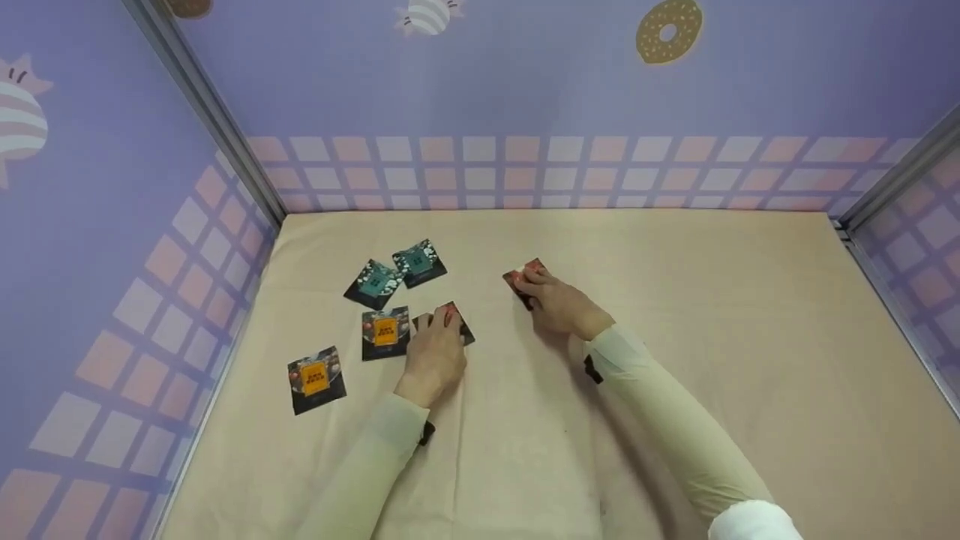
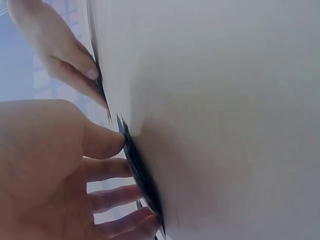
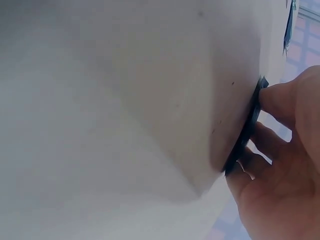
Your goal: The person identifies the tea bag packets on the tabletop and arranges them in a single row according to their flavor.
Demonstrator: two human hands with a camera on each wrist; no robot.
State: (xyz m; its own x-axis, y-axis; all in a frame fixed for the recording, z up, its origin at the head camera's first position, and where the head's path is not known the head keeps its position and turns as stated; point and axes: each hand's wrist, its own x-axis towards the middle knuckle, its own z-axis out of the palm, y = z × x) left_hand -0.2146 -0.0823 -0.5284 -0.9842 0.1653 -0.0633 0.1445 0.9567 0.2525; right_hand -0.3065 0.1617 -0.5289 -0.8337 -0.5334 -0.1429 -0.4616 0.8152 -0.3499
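Observation:
My left hand (image 1: 435,358) holds a dark packet with a red patch (image 1: 465,330) by its edges, low over the cloth. In the left wrist view the thumb is at one end of that dark packet (image 2: 142,175) and the fingers are along the other. Farther right, my right hand (image 1: 562,304) grips a similar dark and red packet (image 1: 517,281). Its thumb and fingertips meet the rim of the packet (image 3: 245,130) in the right wrist view. Both hands cover much of their packets' faces.
Left of my left hand lies an orange-label packet (image 1: 385,334), with another orange-label packet (image 1: 316,379) nearer the left edge. Behind them are two teal-label packets, one (image 1: 375,283) almost touching the other (image 1: 420,262). Patterned walls (image 1: 480,82) enclose the cloth-covered table (image 1: 712,300).

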